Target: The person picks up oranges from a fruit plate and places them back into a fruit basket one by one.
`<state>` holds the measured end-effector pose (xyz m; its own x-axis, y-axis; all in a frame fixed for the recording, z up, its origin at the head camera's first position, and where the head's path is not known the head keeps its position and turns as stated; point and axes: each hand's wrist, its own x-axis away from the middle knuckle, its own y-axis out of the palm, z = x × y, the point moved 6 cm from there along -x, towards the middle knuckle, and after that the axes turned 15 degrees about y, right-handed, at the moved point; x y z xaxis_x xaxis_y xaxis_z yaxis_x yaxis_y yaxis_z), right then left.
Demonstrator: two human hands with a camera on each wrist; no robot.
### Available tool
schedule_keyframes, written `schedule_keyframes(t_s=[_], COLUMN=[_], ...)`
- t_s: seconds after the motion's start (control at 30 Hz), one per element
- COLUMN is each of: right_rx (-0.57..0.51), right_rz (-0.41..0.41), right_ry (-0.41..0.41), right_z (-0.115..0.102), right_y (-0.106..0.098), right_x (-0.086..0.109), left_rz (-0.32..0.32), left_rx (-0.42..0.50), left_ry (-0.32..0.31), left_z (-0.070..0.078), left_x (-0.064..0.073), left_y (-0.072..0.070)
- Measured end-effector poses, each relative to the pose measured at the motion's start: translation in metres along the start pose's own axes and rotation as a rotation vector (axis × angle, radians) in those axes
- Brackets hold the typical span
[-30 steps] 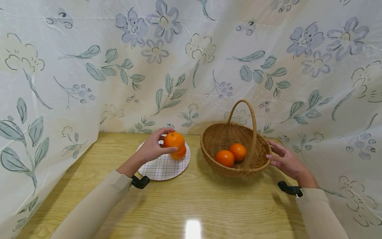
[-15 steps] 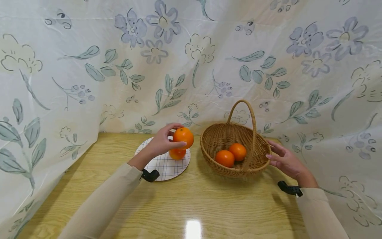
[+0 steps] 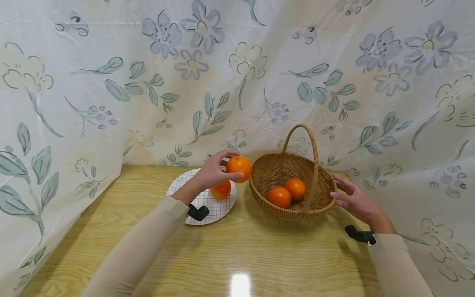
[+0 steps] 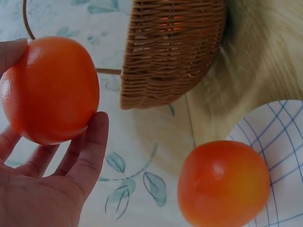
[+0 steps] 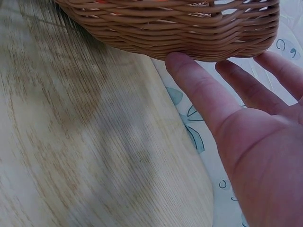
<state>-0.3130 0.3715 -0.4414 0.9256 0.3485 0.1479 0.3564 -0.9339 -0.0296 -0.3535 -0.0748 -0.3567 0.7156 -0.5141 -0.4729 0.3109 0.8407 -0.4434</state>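
Observation:
In the head view my left hand (image 3: 213,171) holds a round, glossy orange fruit (image 3: 239,168) between thumb and fingers, raised beside the basket's left rim. The left wrist view shows that fruit (image 4: 52,90) against the fingertips. A second fruit (image 3: 220,190), with a yellowish patch, lies on the checked white round plate (image 3: 200,212) below the left forearm. Two more fruits (image 3: 279,197) sit together inside the wicker basket (image 3: 269,165). At the basket's right side, my right hand (image 3: 358,204) touches the outer wall with extended fingertips (image 5: 182,64).
The basket's tall arched handle (image 3: 314,152) rises above its opening. Behind the wooden table (image 3: 259,251) hangs a flower-patterned cloth (image 3: 245,82), which also runs along both sides.
My left hand has carried the fruit rightward and slightly up, from over the plate to the basket's left rim. The right hand and the basket stay in place.

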Motion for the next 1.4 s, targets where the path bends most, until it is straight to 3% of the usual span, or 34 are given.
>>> schedule_keyframes(t_s=[0.4,0.73,1.07,1.4], right_rx=[-0.011,-0.015,-0.016,-0.025], right_rz=[0.011,0.010,0.010,-0.002], right_ry=[-0.007,-0.006,-0.005,0.003], right_z=[-0.001,-0.002,-0.001,-0.001], right_y=[0.001,0.001,0.000,-0.001], right_x=[-0.001,-0.001,-0.001,-0.003], left_rz=[-0.034,-0.053,-0.045,-0.043], left_rx=[-0.007,0.049,0.027,-0.053], left_ry=[0.015,0.021,0.011,-0.005], left_z=[-0.001,-0.001,0.003,0.002], left_x=[-0.021,-0.039,-0.059,-0.087], left_y=[0.020,0.037,0.054,0.070])
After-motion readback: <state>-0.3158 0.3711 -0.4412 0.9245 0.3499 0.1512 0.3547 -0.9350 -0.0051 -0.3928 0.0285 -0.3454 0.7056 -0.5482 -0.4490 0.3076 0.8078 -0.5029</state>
